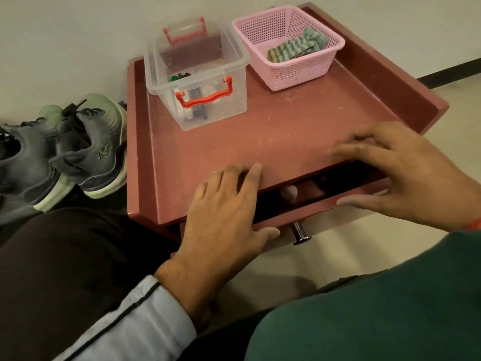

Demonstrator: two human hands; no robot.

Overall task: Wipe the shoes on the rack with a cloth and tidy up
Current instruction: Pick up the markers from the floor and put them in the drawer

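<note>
A striped green cloth (296, 48) lies bunched in a pink basket (322, 66) at the back right of a red cabinet top (273, 134). Two grey-and-green sneakers (88, 149) stand on the floor left of the cabinet. My left hand (223, 220) rests flat on the cabinet's front edge, thumb against the face of the slightly open drawer (322, 207). My right hand (400, 173) hovers blurred over the drawer's right end, fingers spread, thumb along the drawer front. Neither hand holds anything.
A clear plastic box (197, 71) with red handles holds pens and small items at the back left of the top. A chrome drawer knob (300, 231) sticks out below. My dark trouser leg fills the lower left, a green sleeve the lower right.
</note>
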